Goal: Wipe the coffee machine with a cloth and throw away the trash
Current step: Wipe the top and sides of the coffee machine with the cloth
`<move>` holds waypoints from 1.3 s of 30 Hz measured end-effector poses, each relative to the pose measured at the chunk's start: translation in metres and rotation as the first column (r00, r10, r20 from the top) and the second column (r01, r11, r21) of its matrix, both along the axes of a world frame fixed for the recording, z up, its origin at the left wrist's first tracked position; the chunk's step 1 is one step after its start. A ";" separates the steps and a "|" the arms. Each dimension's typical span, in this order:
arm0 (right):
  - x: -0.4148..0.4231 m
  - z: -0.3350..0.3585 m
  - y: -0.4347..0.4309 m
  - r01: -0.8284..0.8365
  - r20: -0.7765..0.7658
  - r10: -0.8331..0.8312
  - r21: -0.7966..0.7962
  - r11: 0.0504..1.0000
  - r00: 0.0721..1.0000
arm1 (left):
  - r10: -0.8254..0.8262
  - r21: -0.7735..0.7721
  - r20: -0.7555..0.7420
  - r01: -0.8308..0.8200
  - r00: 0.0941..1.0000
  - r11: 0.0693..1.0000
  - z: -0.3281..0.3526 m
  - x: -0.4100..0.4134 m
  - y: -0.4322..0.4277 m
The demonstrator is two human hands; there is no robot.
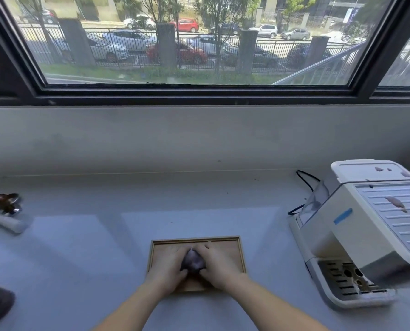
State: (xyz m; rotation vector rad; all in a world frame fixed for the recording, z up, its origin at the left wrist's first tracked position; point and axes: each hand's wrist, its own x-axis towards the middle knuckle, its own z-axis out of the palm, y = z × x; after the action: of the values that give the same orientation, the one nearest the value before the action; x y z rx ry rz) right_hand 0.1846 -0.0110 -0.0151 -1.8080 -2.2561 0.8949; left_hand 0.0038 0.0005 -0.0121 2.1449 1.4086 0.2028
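Head-view watcher: What is in the wooden tray?

Me: A dark cloth, bunched into a lump near the tray's middle. My left hand and my right hand close on it from either side, with my fingers curled round it.

Head-view watcher: And the coffee machine?

Me: The white coffee machine stands to my right on the grey counter, well apart from the tray. Pinkish scraps lie on its ribbed top and on its lid. A strip of blue tape is stuck to its side. Its slotted drip tray juts toward me.

Head-view watcher: The room?

Me: The counter runs under a wide, dark-framed window. Outside it, parked cars stand behind a railing fence. A black cable loops behind the machine. At the far left lies a shiny dark thing beside a white handle, too blurred for me to name.
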 end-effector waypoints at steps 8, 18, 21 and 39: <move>0.017 0.025 -0.006 0.087 -0.026 -0.085 0.067 0.994 0.996 | -0.072 0.060 0.094 0.067 0.993 0.996 0.026 0.006 0.006; 0.050 0.113 -0.063 0.336 -0.037 -0.343 0.327 0.883 0.939 | -0.357 0.323 0.197 0.284 0.913 0.903 0.075 0.048 0.014; 0.060 0.144 -0.084 0.399 -0.050 -0.414 0.394 0.828 0.909 | -0.453 0.423 0.217 0.335 0.865 0.842 0.102 0.069 0.010; 0.241 0.272 -0.182 0.536 -0.185 -0.594 0.685 0.494 0.783 | -0.639 0.681 0.339 0.289 0.691 0.673 0.237 0.282 -0.058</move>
State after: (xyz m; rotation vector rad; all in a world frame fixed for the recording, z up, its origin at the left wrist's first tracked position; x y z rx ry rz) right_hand 0.4258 -0.1934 0.2567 -1.9404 -1.4594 -0.1844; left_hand 0.2860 -0.0573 0.2250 2.5478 0.3930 1.0816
